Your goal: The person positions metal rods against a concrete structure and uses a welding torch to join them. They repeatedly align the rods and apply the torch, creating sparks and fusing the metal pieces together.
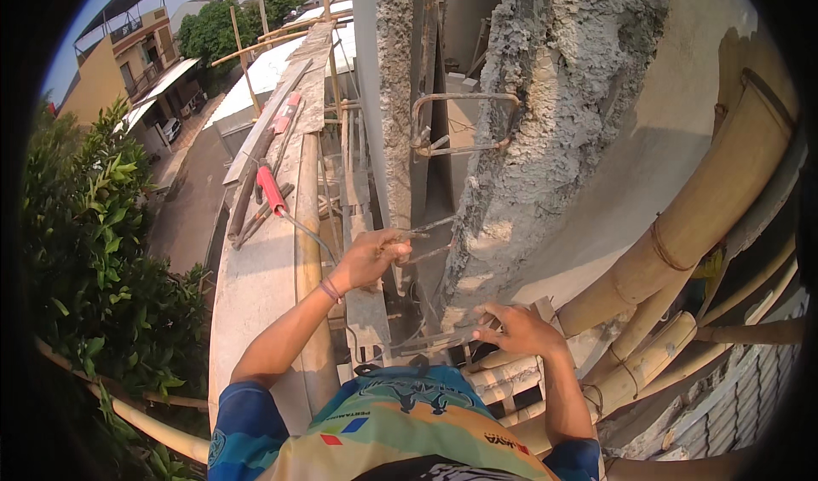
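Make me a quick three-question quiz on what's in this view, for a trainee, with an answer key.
1. Multiple choice: which arm wears a wristband? A, right; B, left.
2. True or false: the red cylinder lies farther left in the view than the rusty metal loop.
3. Short answer: what shape is that loop?

Key:
1. B, just behind the left hand.
2. True.
3. Rectangular, with rounded corners.

Two thin, brownish rods point(436, 224) are jutting sideways, one above the other. Grey bars point(436, 339) are lying lower, nearly level.
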Action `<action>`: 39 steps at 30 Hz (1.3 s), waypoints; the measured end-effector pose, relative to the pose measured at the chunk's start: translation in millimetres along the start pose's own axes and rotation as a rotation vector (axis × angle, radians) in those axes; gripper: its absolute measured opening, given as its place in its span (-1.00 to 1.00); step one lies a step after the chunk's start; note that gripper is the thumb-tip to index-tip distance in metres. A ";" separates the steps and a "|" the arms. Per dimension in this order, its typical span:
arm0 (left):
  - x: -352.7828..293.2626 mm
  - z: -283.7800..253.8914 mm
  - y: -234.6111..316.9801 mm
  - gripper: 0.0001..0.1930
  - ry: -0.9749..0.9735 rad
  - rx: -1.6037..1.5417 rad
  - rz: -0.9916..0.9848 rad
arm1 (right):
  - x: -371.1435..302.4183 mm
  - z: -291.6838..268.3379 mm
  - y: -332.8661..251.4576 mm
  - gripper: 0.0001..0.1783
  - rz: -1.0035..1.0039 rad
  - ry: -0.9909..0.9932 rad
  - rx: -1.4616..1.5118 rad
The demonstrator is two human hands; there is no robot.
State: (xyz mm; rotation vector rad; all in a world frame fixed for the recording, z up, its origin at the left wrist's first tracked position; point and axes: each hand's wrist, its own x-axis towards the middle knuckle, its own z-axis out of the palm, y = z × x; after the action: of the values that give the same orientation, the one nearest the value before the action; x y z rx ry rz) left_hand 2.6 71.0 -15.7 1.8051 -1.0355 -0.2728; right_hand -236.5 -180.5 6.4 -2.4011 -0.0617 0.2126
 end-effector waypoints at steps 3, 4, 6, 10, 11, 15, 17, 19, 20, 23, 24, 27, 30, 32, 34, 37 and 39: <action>10.0 -1.4 -14.9 -0.68 0.026 0.182 -0.029 | -17.1 9.9 -2.8 -0.38 0.078 0.032 0.174; 13.4 0.7 -18.7 -0.68 0.015 0.084 -0.040 | -19.8 11.9 -4.2 -0.39 0.058 0.090 0.250; 18.1 3.7 -23.8 -0.68 0.030 -0.039 -0.036 | -29.4 16.6 -9.3 -0.41 0.073 0.106 0.204; 27.9 9.5 -28.1 -0.75 -0.002 -0.050 0.008 | -42.7 25.1 -13.4 -0.39 0.150 0.085 0.260; 30.8 10.9 -29.1 -0.76 -0.012 -0.057 0.000 | -44.0 27.6 -12.5 -0.39 0.172 0.081 0.280; 40.8 14.9 -31.6 -0.76 -0.011 -0.098 0.027 | -48.0 37.3 -6.1 -0.39 0.221 0.102 0.353; 44.2 14.8 -31.3 -0.76 -0.016 -0.057 0.032 | -48.0 39.6 -3.7 -0.38 0.236 0.113 0.374; 46.3 14.2 -30.0 -0.76 -0.018 -0.035 0.040 | -47.0 39.5 -2.5 -0.37 0.235 0.127 0.381; 47.1 14.2 -29.3 -0.76 -0.015 -0.031 0.045 | -46.1 39.1 -2.2 -0.37 0.250 0.114 0.371; 48.1 14.4 -27.9 -0.76 -0.025 -0.068 0.037 | -42.9 37.7 -1.4 -0.37 0.243 0.111 0.354; 47.8 14.5 -28.0 -0.76 -0.031 -0.088 0.029 | -41.8 37.9 -0.8 -0.37 0.235 0.110 0.352; 47.1 16.0 -29.8 -0.75 -0.015 -0.053 0.033 | -39.1 40.4 1.8 -0.37 0.236 0.104 0.370; 47.2 16.3 -32.3 -0.74 -0.026 0.013 0.001 | -38.4 43.6 5.2 -0.38 0.243 0.113 0.396; 46.7 16.6 -33.1 -0.73 -0.040 -0.020 -0.042 | -39.2 44.7 7.0 -0.40 0.236 0.120 0.392; 46.5 16.4 -33.2 -0.72 -0.034 -0.032 -0.035 | -40.7 44.1 8.2 -0.41 0.221 0.131 0.369; 46.5 16.5 -33.4 -0.71 -0.025 -0.044 0.008 | -44.0 41.1 9.5 -0.41 0.195 0.139 0.344; 47.2 16.6 -34.4 -0.71 -0.023 -0.067 0.014 | -46.9 39.0 9.9 -0.42 0.213 0.165 0.374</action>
State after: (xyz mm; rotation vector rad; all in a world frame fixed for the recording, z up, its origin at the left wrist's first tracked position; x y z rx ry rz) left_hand 39.6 29.6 -40.4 1.7375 -1.0428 -0.3168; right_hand -289.5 -167.0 -22.3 -2.0409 0.2867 0.1108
